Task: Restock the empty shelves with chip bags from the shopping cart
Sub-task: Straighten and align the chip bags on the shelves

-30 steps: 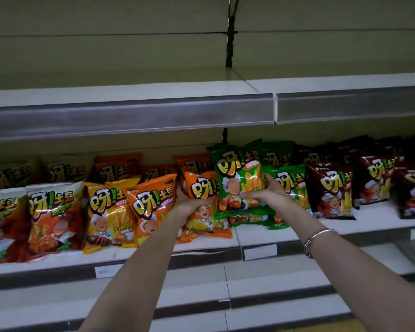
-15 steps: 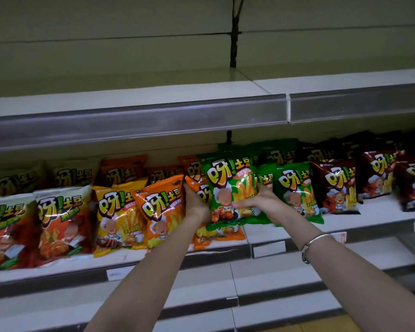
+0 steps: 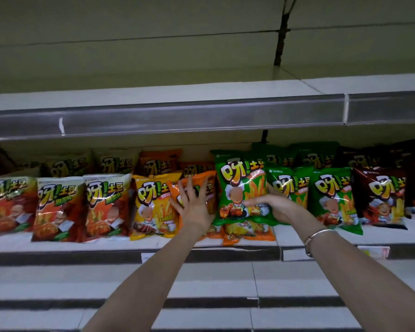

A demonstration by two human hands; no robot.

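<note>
A green chip bag stands upright near the middle of the stocked shelf. My right hand grips its lower right side, thumb across the front. With fingers spread, my left hand presses flat against an orange chip bag just left of the green one. Another orange bag lies flat under the green bag at the shelf's front edge.
Rows of chip bags fill the shelf: red-white at left, yellow, more green and dark brown at right. The shelf above and the lower shelves hold nothing. No cart is in view.
My left hand let go of the green bag's left edge and moved onto the orange bag, fingers spread. The right hand still holds the green bag, now more upright. The view shifted right.
</note>
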